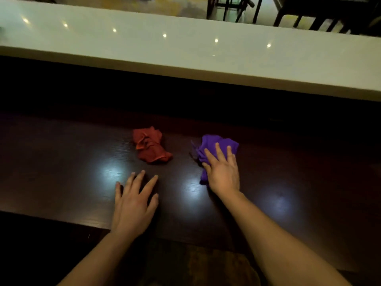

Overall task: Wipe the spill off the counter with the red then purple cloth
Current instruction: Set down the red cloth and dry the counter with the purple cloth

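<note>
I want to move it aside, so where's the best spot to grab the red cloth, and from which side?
Pinch the raised bunch of folds at the far end of the red cloth, coming straight down from above. It lies crumpled and loose on the dark counter, so those ridges probably give fingers something to close on. The left hand, flat and empty just in front of it, is nearest.

Right hand [221,172] covered the middle of the purple cloth [212,142]. Both forearms ran off the bottom edge. No spill discernible on the dark counter [61,162]; glare patches obscured the surface.
</note>
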A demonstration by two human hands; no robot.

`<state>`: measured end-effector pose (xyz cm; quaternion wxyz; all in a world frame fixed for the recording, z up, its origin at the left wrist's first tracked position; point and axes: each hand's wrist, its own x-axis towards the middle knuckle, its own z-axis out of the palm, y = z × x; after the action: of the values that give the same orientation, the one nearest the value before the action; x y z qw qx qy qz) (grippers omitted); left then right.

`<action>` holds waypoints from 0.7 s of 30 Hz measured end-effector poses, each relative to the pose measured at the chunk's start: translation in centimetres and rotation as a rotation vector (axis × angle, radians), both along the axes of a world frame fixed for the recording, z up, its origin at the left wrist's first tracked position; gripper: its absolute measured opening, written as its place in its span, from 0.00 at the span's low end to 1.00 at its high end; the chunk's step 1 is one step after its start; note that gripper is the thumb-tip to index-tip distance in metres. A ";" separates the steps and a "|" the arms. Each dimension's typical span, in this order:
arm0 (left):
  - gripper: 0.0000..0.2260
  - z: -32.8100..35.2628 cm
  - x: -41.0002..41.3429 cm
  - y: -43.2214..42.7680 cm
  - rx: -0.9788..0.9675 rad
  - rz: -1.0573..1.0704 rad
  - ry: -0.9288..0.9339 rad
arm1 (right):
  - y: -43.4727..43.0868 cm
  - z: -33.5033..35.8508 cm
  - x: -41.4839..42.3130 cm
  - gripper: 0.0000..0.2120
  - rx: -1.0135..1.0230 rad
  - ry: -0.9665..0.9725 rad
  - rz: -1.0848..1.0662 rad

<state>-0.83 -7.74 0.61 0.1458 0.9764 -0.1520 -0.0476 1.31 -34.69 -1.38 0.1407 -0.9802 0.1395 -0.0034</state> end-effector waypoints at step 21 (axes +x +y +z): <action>0.26 -0.3 1.0 12.0 0.022 0.213 0.023 | 21.5 0.8 -4.1 0.28 -0.082 0.024 0.580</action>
<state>0.14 4.29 0.26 0.1411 0.9879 -0.0453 -0.0445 -2.80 -13.24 -0.60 0.0943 -0.9840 -0.1450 0.0429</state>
